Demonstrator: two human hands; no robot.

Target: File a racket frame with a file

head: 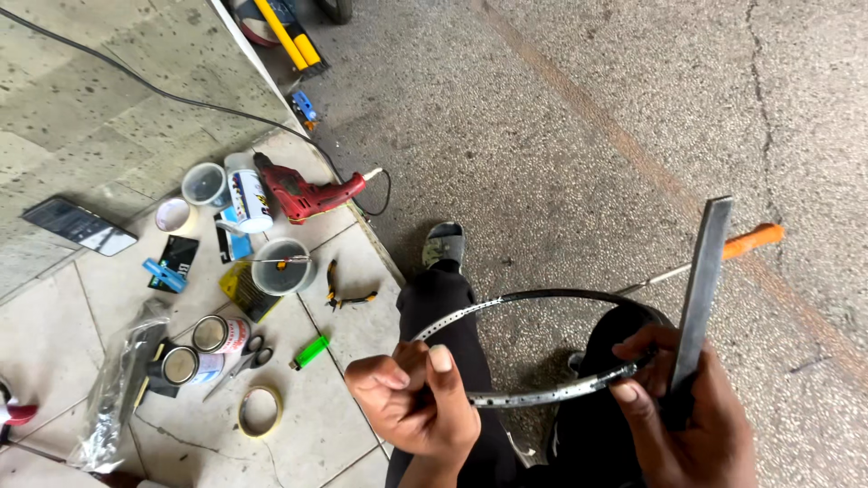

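Hands first: my left hand (411,398) was closed tight around the near end of the perforated metal rim (542,298), thumb pressed on top, while my right hand (687,416) pinched the rim's other side with its fingertips and also gripped the flat steel file (703,289), which stood nearly upright. That rim hung over my knees, above the rough concrete floor (588,136), not resting on anything. An orange-handled screwdriver (714,253) lay on the concrete just beyond it.

Off to my left, on the tiled floor (54,316), sat a red electric drill (307,194), a white bottle (249,190), two small tins (203,348), pliers (339,289), scissors (240,361), a green lighter (310,351), a roll of tape (259,411) and a phone (80,226).

I judged the risk plain enough: with one hand sharing file and rim, the thin hoop could spring or twist loose, and its edge or the file could then catch my fingers.
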